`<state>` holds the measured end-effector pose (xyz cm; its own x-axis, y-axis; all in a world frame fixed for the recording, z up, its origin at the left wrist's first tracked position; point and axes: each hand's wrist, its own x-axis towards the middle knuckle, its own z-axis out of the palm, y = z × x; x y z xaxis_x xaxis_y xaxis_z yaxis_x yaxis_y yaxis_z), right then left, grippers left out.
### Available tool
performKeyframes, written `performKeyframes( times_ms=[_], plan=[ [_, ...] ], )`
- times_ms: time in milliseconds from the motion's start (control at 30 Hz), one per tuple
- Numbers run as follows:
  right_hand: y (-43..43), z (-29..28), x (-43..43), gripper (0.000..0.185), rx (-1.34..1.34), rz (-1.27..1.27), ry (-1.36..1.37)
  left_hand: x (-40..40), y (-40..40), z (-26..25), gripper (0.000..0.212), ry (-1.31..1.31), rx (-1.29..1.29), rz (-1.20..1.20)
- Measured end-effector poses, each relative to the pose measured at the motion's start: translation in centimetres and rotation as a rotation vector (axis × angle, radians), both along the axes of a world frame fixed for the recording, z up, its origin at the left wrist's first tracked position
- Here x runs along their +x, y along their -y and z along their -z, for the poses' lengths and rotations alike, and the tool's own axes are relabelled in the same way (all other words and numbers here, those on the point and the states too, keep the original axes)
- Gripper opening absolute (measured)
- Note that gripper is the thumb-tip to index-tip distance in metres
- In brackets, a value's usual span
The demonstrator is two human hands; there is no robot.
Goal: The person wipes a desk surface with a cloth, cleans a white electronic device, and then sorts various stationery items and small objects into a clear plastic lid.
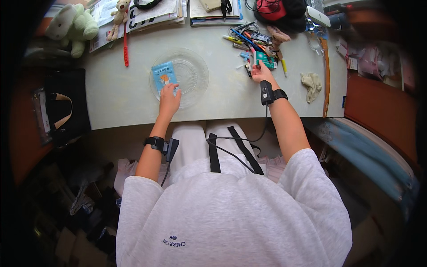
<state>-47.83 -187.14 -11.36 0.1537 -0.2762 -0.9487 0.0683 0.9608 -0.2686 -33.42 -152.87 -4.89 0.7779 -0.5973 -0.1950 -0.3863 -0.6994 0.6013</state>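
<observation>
A round clear glass plate (196, 71) lies on the pale desk, and a small blue packet (162, 71) with an orange picture rests over its left part. My left hand (170, 98) is at the packet's lower end, its fingertips over it; whether they press on it is hard to see. At the right, my right hand (261, 72) has its fingers on the near edge of a small green and white box (265, 60). That box lies at the near side of a pile of pens and small items, with a yellow pen (284, 67) beside it. My right fingers' grip is partly hidden.
A crumpled cream cloth (311, 87) and a long brown strap (326, 76) lie at the desk's right. Papers (156, 20), a teddy bear (118, 20) and a green plush toy (80, 30) are along the back left. A black bag (66, 100) stands at the left edge. A cable runs from my right wrist.
</observation>
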Motion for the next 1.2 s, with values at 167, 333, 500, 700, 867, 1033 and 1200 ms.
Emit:
performKeyframes(
  times_ms=[167,333,500,700,867,1033,1200],
  plan=[
    [-2.4,-1.1,-2.1,0.023,-0.019,0.006,0.150,-0.7,1.5,-3.0,0.024,-0.079,-0.100,0.026],
    [-11.2,-8.7,-3.0,0.029,-0.348,-0.487,0.189,-1.4,3.7,-4.7,0.034,-0.422,-0.236,0.016],
    [-15.2,-12.7,-0.7,0.031,-0.727,-0.893,0.250,-2.0,5.2,-6.7,0.055,-0.649,-0.430,0.074],
    [-20.1,-13.7,3.0,0.025,-1.029,-1.028,0.261,-1.2,2.9,-9.1,0.091,-0.423,-0.369,0.071],
    [-23.3,-13.2,5.5,0.026,-1.179,-1.160,0.201,-0.2,0.9,-6.9,0.080,-0.431,-0.326,-0.233],
    [-24.7,-9.5,5.8,0.039,-1.000,-1.254,0.074,0.7,-0.9,-4.1,0.079,-0.518,-0.146,-0.195],
    [-22.6,-5.8,8.2,0.044,-0.907,-1.073,0.016,2.0,-3.1,-0.1,0.073,-0.243,-0.200,-0.074]
  ],
)
